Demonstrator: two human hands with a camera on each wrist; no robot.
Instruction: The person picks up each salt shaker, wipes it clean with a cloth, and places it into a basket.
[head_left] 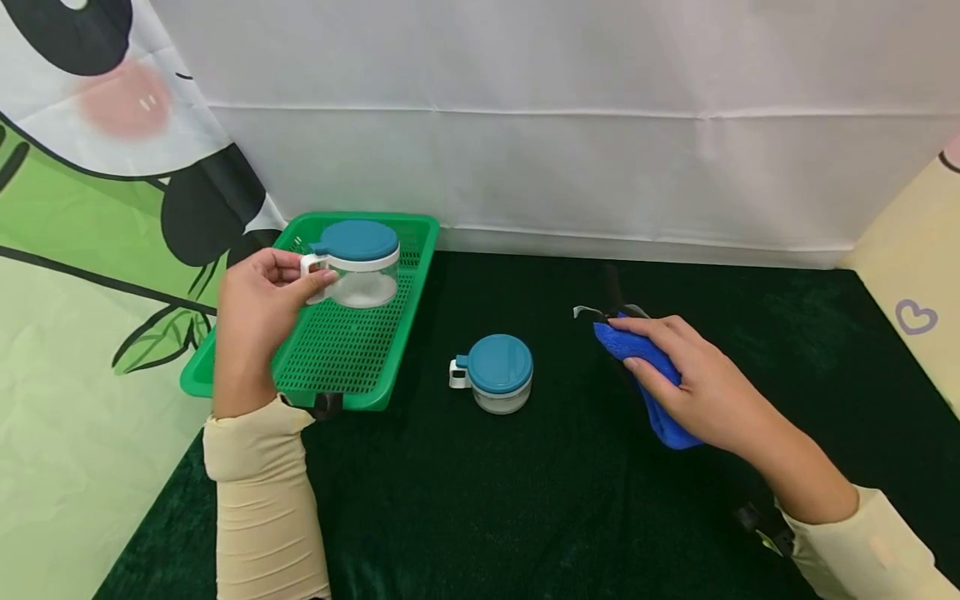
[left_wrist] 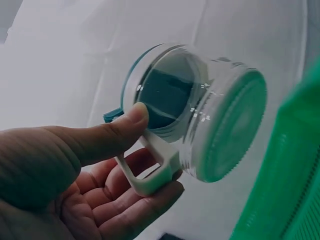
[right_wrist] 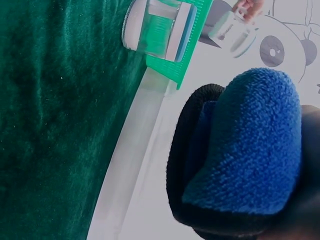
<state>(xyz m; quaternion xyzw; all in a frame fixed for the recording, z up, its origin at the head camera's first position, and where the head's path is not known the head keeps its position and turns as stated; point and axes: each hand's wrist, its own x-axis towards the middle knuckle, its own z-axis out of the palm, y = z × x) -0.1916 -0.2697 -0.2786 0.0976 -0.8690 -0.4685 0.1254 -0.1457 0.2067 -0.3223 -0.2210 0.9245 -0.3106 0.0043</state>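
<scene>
In the head view my left hand (head_left: 257,321) pinches the white handle of a clear glass jar (head_left: 365,279) with a blue lid, above the green basket (head_left: 337,354). The left wrist view has the thumb on top of that handle (left_wrist: 159,175) and the fingers beneath it. A second lidded jar (head_left: 501,375) stands upright on the dark green cloth, its handle to the left. My right hand (head_left: 705,387) grips a folded blue towel (head_left: 648,354). Close by its fingertips is a thin dark thing with pale curved ends (head_left: 588,312), mostly hidden.
Dark green cloth (head_left: 525,500) covers the table. A white sheet (head_left: 562,175) hangs behind it. To the left is a panda-print backdrop (head_left: 90,333), next to the basket; a cream panel (head_left: 911,267) stands at the right.
</scene>
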